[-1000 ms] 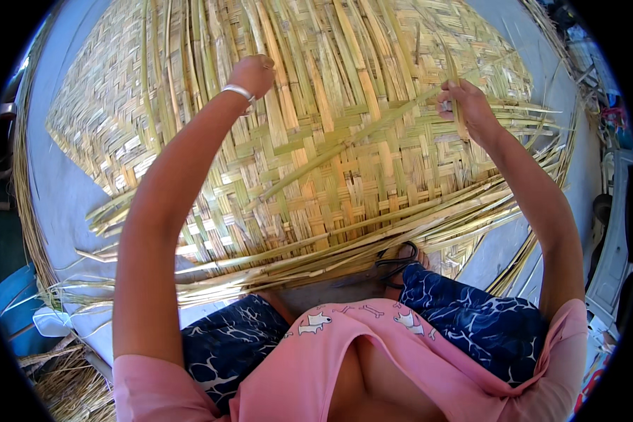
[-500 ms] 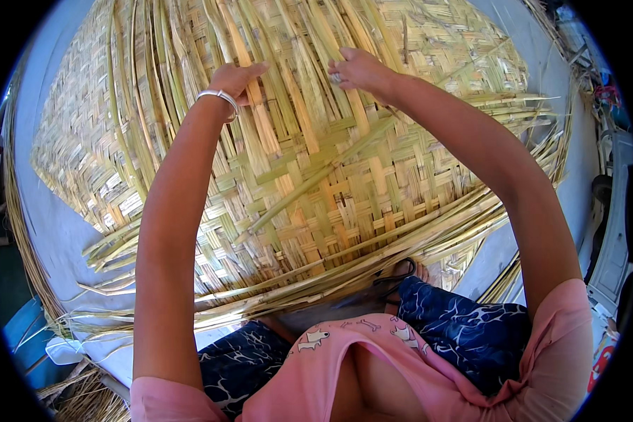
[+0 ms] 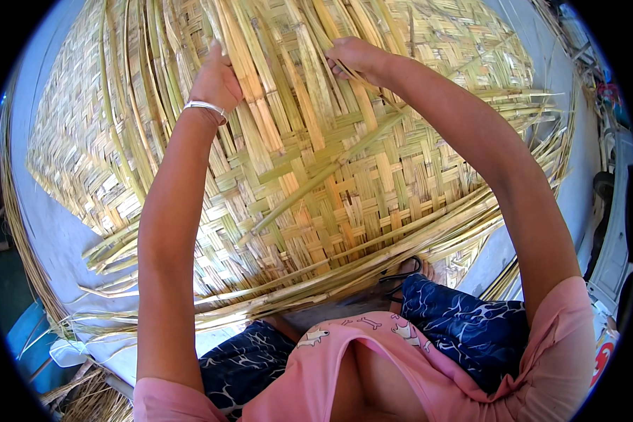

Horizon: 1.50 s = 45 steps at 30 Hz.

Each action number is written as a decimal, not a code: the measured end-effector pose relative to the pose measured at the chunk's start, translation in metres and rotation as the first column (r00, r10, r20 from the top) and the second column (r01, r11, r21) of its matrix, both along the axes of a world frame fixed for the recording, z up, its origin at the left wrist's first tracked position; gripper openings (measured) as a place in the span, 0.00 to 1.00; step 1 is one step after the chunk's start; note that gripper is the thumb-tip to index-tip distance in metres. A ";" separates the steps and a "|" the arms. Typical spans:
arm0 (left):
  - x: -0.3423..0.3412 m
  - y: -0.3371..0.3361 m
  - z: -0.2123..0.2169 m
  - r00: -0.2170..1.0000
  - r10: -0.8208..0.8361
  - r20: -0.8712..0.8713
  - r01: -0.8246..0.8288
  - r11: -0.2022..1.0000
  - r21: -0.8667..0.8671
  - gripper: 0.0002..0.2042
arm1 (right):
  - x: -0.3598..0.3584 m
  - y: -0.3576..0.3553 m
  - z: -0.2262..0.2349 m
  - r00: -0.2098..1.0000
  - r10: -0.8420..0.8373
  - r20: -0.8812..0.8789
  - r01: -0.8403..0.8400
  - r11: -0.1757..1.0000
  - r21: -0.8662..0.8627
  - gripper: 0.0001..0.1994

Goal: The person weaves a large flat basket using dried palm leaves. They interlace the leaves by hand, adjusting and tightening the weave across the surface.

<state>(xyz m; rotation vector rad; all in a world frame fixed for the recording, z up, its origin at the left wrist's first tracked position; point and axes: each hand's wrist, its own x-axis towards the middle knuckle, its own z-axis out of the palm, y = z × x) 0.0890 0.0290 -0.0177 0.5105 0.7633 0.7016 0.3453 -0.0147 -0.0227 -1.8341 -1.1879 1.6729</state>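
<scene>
A large woven mat (image 3: 373,183) of flat yellow-green plant strips covers the floor in front of me. Long loose strips (image 3: 257,98) run lengthwise over its far half, side by side, their near ends lying on the weave. My left hand (image 3: 216,83), with a pale bangle (image 3: 205,107) at the wrist, is closed at the left edge of a broad bundle of these strips. Its fingertips are partly hidden. Farther right, my right hand (image 3: 355,60) has its fingers curled round a strip that sticks out under the palm. A green strip (image 3: 323,172) crosses the mat diagonally below both hands.
Long loose strips (image 3: 316,285) lie along the mat's near edge, by my foot (image 3: 411,267). More strip ends (image 3: 527,105) stick out on the right. A blue object (image 3: 32,344) and cut stalks (image 3: 84,401) are at the lower left. Grey floor (image 3: 46,204) borders the mat.
My left hand has turned, its thumb no longer reaching rightward across the strips, and shifted slightly left. The right hand has moved a little farther away, with a strip now showing beneath it.
</scene>
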 end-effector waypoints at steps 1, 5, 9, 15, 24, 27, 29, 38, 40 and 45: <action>0.001 0.001 0.000 0.999 0.047 -0.005 -0.047 0.999 0.015 0.25 | 0.002 0.001 0.002 0.998 0.018 -0.062 -0.020 0.999 -0.029 0.09; 0.001 0.007 0.000 0.981 -0.038 0.191 0.026 0.998 0.065 0.20 | -0.011 -0.016 0.016 0.968 -0.206 -0.146 0.207 0.978 -0.008 0.11; 0.009 0.021 -0.010 0.926 -0.346 0.150 0.330 0.936 0.121 0.25 | -0.010 -0.023 0.022 0.954 -0.268 -0.134 0.264 0.963 -0.047 0.12; 0.041 0.011 -0.003 0.972 -0.206 -0.117 0.201 0.978 -0.052 0.45 | -0.011 -0.033 0.023 0.912 -0.359 -0.199 0.356 0.933 -0.050 0.12; 0.039 0.010 -0.004 0.974 -0.226 0.035 0.226 0.974 -0.025 0.32 | -0.007 -0.014 0.056 0.914 0.405 -0.006 -0.398 0.897 -0.194 0.14; 0.027 0.020 -0.016 0.994 0.040 0.103 -0.043 0.998 0.037 0.20 | 0.003 -0.012 0.045 0.914 0.397 -0.085 -0.406 0.896 -0.180 0.15; 0.013 0.023 -0.018 0.973 0.217 0.079 -0.220 0.975 0.034 0.12 | 0.007 -0.018 0.040 0.949 0.300 -0.098 -0.313 0.935 -0.169 0.16; -0.089 -0.014 0.031 0.878 0.363 -0.311 -0.216 0.882 0.419 0.15 | 0.025 -0.036 0.033 0.916 0.377 0.136 -0.389 0.918 0.074 0.08; -0.107 -0.041 0.048 0.802 0.408 -0.436 -0.196 0.869 0.454 0.13 | 0.031 -0.041 0.035 0.898 0.397 0.188 -0.403 0.915 -0.007 0.09; -0.139 -0.102 0.044 0.693 0.456 -0.558 -0.162 0.853 0.496 0.10 | 0.037 -0.043 0.027 0.854 0.418 0.308 -0.440 0.898 0.002 0.13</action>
